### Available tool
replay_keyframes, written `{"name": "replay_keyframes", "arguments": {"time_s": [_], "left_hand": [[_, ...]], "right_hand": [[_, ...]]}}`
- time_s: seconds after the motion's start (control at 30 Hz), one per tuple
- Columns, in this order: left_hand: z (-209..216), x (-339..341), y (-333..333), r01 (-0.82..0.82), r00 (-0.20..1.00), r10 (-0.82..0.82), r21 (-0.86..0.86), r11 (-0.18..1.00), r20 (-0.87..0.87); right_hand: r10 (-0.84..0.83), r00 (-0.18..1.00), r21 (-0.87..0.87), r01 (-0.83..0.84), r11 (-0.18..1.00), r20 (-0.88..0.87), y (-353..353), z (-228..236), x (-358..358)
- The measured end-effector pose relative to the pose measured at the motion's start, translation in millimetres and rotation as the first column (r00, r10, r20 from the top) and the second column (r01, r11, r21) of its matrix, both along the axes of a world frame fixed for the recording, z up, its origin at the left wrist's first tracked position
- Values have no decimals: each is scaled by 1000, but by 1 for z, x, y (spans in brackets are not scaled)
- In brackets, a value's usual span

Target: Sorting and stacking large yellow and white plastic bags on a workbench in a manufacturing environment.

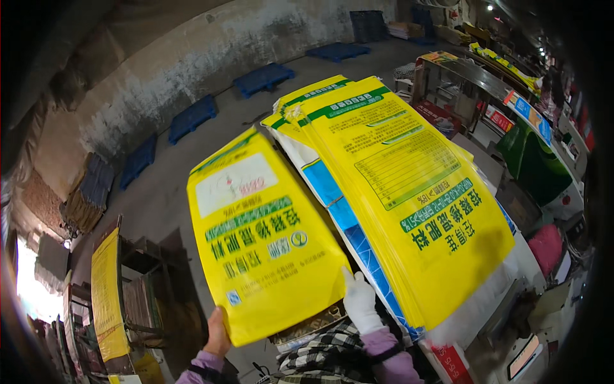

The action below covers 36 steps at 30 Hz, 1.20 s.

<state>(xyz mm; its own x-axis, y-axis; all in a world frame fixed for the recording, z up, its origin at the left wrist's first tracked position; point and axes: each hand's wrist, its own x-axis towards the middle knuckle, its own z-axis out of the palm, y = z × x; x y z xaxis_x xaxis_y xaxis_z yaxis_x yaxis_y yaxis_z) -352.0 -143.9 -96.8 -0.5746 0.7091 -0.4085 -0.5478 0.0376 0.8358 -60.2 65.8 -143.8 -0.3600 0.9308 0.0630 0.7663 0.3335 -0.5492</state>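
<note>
A flat yellow printed sack [262, 269] with green bands and a white panel is held up in front of me, tilted. My left hand [218, 333], bare, grips its near left corner. My right hand [362, 304], in a white glove, pinches its near right corner. Right beside it lies a thick stack of similar yellow sacks [409, 166], on top of blue-and-white sacks [358, 240]. The held sack is apart from most of the stack, and its far edge reaches close to the stack's left side.
Blue pallets [263, 78] lie on the floor along the stained wall [173, 64]. At lower left stands a rack [137, 281] with a yellow sheet [109, 294] over it. A phone [524, 356] lies at lower right. Worktables with more sacks [505, 67] run along the right.
</note>
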Motion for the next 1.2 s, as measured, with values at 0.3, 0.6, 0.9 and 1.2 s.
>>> {"name": "replay_keyframes", "arguments": {"time_s": [0.3,0.6,0.9,1.2], "left_hand": [[-135,5,19,-99,930,-33,-338,936,-365],[-143,21,37,-85,960,37,-163,983,-277],[-116,-8,80,-62,30,-330,-331,941,-943],[65,377,192,930,-368,29,-368,-4,-929]], "right_hand": [[-108,969,35,103,994,223,-2,-128,8],[-194,959,186,156,970,206,0,-168,31],[-330,936,-121,316,941,-119,-73,-130,73],[-91,957,-134,56,989,-277,-144,4,102]]}}
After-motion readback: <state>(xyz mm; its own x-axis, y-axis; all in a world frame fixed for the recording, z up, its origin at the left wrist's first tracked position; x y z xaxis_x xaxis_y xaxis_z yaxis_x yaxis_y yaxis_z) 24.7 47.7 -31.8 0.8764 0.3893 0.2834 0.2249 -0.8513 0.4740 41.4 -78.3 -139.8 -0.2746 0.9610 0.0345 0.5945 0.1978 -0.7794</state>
